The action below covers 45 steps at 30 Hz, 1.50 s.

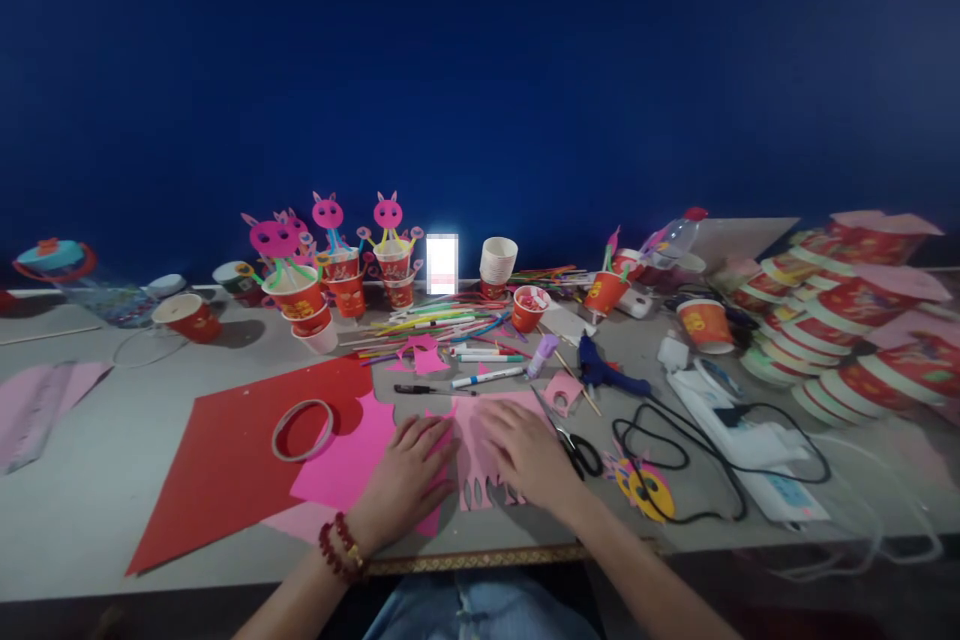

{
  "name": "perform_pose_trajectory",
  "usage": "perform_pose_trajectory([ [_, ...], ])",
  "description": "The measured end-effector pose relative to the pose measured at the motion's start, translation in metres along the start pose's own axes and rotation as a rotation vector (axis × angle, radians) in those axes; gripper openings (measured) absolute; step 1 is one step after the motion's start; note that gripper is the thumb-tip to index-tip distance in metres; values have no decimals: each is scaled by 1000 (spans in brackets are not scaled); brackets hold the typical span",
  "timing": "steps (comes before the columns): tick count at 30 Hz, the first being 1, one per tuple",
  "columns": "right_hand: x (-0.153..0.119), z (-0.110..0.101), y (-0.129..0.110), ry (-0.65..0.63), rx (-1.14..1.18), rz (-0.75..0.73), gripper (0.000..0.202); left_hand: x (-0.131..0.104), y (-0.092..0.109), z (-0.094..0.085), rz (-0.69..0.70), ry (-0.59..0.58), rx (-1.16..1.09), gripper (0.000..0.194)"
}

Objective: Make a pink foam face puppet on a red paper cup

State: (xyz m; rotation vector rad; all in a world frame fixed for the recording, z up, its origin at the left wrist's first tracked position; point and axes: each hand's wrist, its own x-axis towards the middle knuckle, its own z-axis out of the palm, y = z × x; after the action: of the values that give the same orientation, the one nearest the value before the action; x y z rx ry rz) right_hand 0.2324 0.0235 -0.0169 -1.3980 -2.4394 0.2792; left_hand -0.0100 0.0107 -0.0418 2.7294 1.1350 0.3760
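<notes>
My left hand (412, 470) lies flat, fingers stretched, across the bright pink paper (337, 460) and the left edge of a light pink sheet. On that light pink cut-out sheet (474, 465) rests my right hand (525, 450), also flat with the fingers spread. Slots and holes are cut along the sheet's near edge. Neither hand grips anything. Black-handled scissors (581, 452) lie just right of my right hand. Beneath the bright pink paper is a large red sheet (217, 460), with a roll of tape (302, 430) on top.
Markers (491, 376), a craft knife (420, 390) and many pipe cleaners (442, 320) lie beyond my hands. Paper cups with pink figures (292, 290) stand at back left. A blue glue gun (611, 370), a power strip (757, 450) with cables and stacked cups (840, 320) occupy the right.
</notes>
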Motion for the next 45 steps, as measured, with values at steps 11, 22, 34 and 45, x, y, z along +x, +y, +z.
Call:
perform_pose_trajectory([
  [11, -30, 28, -4, 155, 30, -16, 38, -5, -3, -11, -75, 141, -61, 28],
  [22, -46, 23, 4, 587, 304, 17, 32, -30, 28, -14, -70, 30, -10, 48],
  [34, -87, 13, -35, 392, 336, -35, 29, -2, 62, 6, 10, -140, 51, 63],
  [45, -75, 29, -29, 398, 313, 84, 22, -11, 63, 7, -20, -177, -6, 78],
])
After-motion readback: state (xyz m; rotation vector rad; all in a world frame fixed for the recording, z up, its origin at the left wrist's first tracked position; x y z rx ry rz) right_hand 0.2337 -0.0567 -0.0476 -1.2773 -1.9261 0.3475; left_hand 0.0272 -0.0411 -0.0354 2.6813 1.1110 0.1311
